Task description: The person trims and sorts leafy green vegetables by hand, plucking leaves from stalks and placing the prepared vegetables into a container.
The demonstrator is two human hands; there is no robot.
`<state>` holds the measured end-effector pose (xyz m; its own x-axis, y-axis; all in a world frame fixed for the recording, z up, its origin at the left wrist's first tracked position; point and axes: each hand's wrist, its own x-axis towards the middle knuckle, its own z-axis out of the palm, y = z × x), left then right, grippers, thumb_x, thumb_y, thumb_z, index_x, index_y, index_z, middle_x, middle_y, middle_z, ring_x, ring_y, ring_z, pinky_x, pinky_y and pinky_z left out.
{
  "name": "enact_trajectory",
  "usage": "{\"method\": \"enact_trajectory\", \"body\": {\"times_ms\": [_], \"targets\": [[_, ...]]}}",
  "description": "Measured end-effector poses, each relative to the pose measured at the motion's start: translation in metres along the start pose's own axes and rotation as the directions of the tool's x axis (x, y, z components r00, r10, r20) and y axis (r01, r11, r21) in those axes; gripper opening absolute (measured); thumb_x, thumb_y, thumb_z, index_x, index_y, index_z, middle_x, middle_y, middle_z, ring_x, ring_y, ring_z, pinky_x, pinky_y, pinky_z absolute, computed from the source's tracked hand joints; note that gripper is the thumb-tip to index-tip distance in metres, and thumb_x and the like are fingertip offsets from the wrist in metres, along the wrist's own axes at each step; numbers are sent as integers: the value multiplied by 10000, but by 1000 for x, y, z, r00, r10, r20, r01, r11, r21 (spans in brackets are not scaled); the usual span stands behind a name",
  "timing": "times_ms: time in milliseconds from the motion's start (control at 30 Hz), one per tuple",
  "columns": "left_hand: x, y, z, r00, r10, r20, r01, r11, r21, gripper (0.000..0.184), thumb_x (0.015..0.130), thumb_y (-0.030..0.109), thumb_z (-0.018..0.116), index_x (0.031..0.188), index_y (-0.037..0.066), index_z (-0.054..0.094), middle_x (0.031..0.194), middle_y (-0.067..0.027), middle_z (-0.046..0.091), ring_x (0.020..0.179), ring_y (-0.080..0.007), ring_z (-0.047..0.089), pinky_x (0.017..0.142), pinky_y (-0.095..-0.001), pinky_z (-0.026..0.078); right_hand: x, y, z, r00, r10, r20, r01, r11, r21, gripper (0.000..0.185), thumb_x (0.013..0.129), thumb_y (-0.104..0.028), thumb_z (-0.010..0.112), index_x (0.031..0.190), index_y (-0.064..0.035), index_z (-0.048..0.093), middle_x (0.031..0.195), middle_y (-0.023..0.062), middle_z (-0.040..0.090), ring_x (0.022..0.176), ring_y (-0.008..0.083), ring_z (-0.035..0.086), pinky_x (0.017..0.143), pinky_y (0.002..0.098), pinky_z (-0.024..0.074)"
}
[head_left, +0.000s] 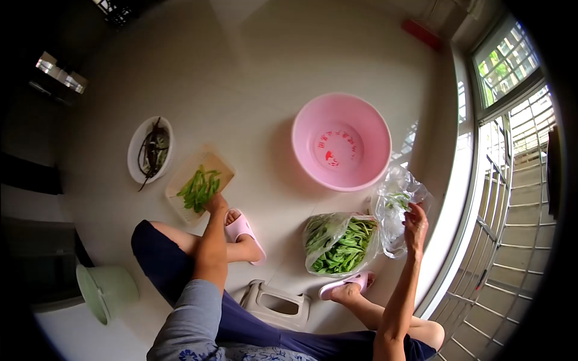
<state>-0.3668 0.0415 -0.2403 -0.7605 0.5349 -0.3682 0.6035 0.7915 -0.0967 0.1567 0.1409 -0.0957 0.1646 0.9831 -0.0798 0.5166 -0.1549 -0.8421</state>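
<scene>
My left hand (215, 203) is closed around a bunch of leafy greens (201, 188), held over a shallow tan basket (225, 171). Where the stems enter the fist, my fingers hide them. On the right, my right hand (415, 224) is over a crumpled clear plastic bag (391, 231). Its fingers are loosely bent and apart, with nothing clearly visible in them. A few green bits (397, 201) show in that bag. Beside it, between my feet, stands a fuller plastic bag of leafy greens (341, 246), its mouth open.
A pink basin (343, 114) with red printing stands ahead. A white oval basket (170, 147) holding dark long pods or stems lies left. A beige stool (271, 314) is below me, and a pale green bucket (117, 295) stands lower left. A barred window (500, 150) runs along the right.
</scene>
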Motion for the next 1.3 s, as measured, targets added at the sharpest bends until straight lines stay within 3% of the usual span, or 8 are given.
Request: {"method": "enact_trajectory", "body": {"times_ms": [367,633,733,800,933,1100,1200,1300], "targets": [[8,142,-27,988,151,-42,-151,855,-495,225,767,122,389,754,7,582,823,-198,565,755,-336,557,605,-386,451,-52,-4,56,971,182,155,-158,975,-156,163,759,-90,499,863,1,585,713,78,600,591,112,557,523,234,447],[-8,180,8,929,355,105,-293,879,-377,390,757,303,376,869,-22,559,893,-226,544,825,-357,529,741,-389,409,-72,7,67,935,267,234,-235,960,-155,156,746,-98,520,839,10,584,692,74,599,633,121,579,537,228,444],[-45,180,-6,622,605,-497,-730,678,-88,403,766,321,449,968,-23,509,954,-193,526,808,-376,521,729,-428,403,-70,11,68,918,320,236,-321,946,-34,154,749,-66,511,862,19,574,740,82,597,645,131,579,542,237,452],[-60,191,-11,852,501,-154,-501,694,-517,476,756,296,523,1103,-3,392,989,-178,497,761,-365,530,653,-422,442,-68,11,73,905,349,242,-368,929,34,153,756,-47,498,871,30,564,773,89,593,662,138,580,561,234,454],[-90,234,-10,797,462,388,181,431,-884,622,775,174,504,1224,67,86,979,-184,474,786,-261,552,567,-340,510,-68,5,83,919,278,279,-297,954,30,160,762,-57,493,879,28,561,769,87,593,671,139,580,577,233,449],[-97,296,-11,663,718,213,271,35,-962,626,809,78,414,1245,130,-32,1107,-208,365,899,-299,519,691,-370,486,-72,22,65,950,243,194,-240,970,-40,144,758,-64,501,856,13,574,717,81,594,653,130,579,561,233,447],[-106,321,-32,577,741,344,405,106,-908,629,811,97,426,1260,126,-14,1122,-190,364,912,-267,507,690,-335,476,-78,43,53,908,366,204,-329,924,-193,141,762,-61,494,839,13,586,705,85,599,626,122,571,549,240,454],[-120,323,-40,709,638,301,32,398,-917,502,798,151,481,1226,84,230,1059,-141,445,886,-198,505,691,-300,454,-82,56,61,897,361,257,-336,932,-135,154,736,-70,515,844,14,587,714,123,601,621,160,580,566,260,456]]}}
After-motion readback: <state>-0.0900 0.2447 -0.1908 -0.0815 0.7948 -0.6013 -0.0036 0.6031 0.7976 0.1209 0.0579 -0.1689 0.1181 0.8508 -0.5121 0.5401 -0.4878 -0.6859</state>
